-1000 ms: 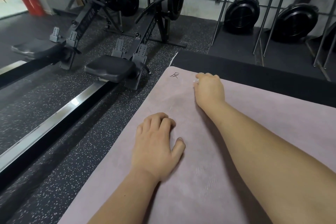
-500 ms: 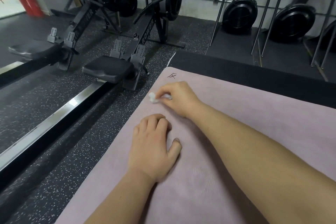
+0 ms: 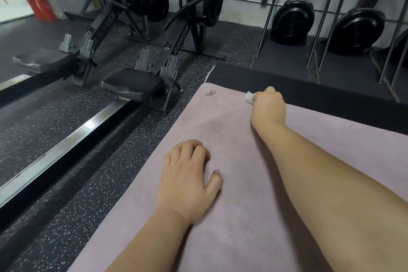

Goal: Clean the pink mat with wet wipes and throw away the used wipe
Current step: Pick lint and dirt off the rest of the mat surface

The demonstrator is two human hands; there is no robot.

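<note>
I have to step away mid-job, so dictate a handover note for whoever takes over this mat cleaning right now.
Left hand rests palm-down on the pink mat, holding nothing.
Right hand pinches a small wadded white wipe at the mat's far edge, to the right of the handwritten mark.
Done: wiping is under way; how much of the mat is covered cannot be told.
Left: wipe the rest of the mat, then throw the wipe away. No bin is in view.

Right hand (image 3: 268,107) with wet wipe (image 3: 249,96) swept from mat's (image 3: 231,183) left edge back to far edge, rightward
</note>
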